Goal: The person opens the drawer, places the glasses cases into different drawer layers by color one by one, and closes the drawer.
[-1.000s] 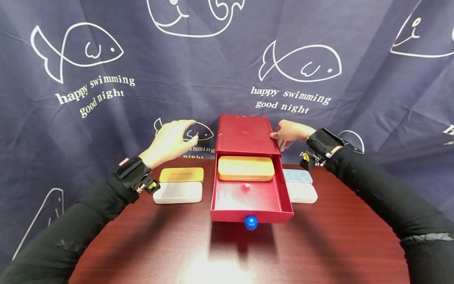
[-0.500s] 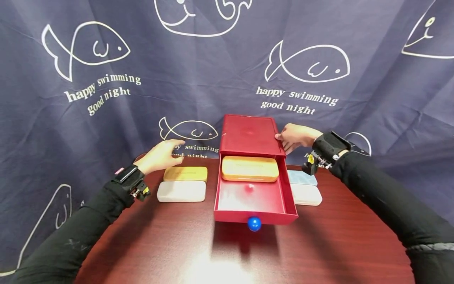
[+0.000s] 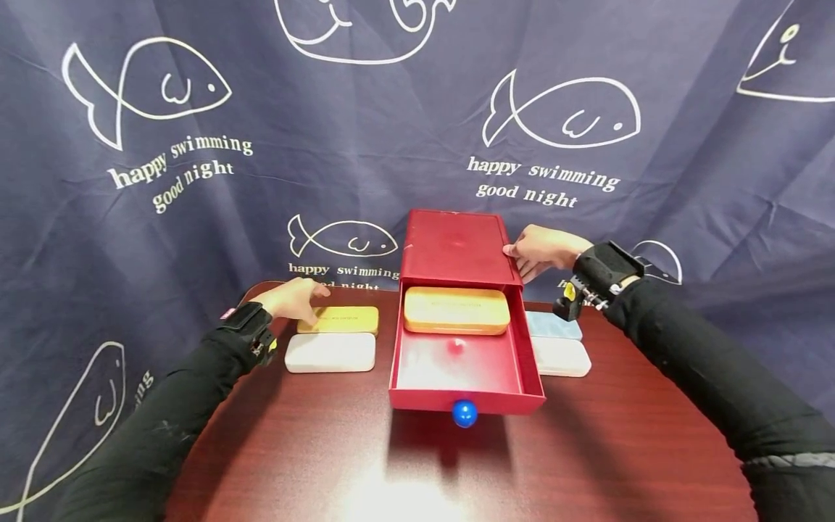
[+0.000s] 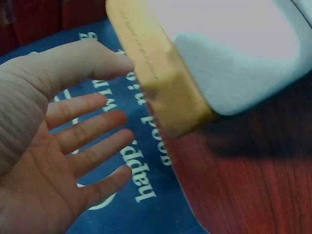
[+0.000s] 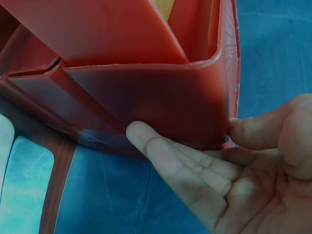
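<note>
My left hand (image 3: 291,299) is at the left end of a yellow glasses case (image 3: 352,319) on the table. In the left wrist view its fingers are spread and nearly straight, and the thumb (image 4: 105,61) is at the case's edge; I cannot tell whether it touches. A white glasses case (image 3: 330,353) lies against the near side of the yellow one. My right hand (image 3: 544,248) rests on the right side of a red drawer box (image 3: 453,246), straight fingers along the side, thumb at the edge. The box's drawer (image 3: 466,400) is pulled out, with another yellow case (image 3: 457,310) lying in its back.
A blue knob (image 3: 464,413) sticks out from the drawer's front. Right of the box lie a light blue case (image 3: 554,325) and a white case (image 3: 561,356), partly hidden by it. A dark blue fish-print curtain (image 3: 417,145) hangs behind the dark red table (image 3: 313,449).
My left hand has come down from above the table to the yellow case on the left. The right hand stays at the box's side, and the drawer stays out.
</note>
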`<state>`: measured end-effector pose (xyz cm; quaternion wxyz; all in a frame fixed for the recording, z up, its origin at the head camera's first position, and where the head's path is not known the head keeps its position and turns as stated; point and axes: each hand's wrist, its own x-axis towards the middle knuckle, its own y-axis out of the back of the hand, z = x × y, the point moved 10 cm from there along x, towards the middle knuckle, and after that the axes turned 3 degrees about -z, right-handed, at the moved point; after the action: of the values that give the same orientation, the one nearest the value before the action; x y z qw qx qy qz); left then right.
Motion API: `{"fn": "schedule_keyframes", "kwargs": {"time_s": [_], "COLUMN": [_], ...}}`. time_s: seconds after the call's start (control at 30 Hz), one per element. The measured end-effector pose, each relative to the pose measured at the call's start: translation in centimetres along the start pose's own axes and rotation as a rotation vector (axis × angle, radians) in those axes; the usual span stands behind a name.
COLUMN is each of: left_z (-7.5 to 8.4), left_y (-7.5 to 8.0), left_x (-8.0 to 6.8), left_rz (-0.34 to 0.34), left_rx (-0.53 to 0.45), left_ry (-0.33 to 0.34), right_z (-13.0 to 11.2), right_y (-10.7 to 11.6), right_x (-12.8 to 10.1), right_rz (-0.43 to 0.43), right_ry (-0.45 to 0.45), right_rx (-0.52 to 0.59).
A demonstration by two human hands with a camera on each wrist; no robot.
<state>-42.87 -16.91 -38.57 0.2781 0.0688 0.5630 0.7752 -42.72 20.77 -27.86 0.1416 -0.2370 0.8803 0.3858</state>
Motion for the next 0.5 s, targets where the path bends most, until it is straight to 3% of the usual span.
{"fn": "schedule_keyframes", "kwargs": {"time_s": [0.23, 0.5], "left_z": [-1.0, -0.9], "left_y": [-1.8, -2.3], "left_x": [1.5, 1.9], "left_rz": [-0.118, -0.160], "left_rx": [0.057, 0.065], "left_ry": [0.039, 0.022], "right_z": [-0.1, 0.5], "right_y": [0.3, 0.4], "right_x": [0.1, 0.4], "right_rz": [0.008, -0.002], "right_ry": [-0.017, -0.061], "right_rx": [-0.001, 0.004]}}
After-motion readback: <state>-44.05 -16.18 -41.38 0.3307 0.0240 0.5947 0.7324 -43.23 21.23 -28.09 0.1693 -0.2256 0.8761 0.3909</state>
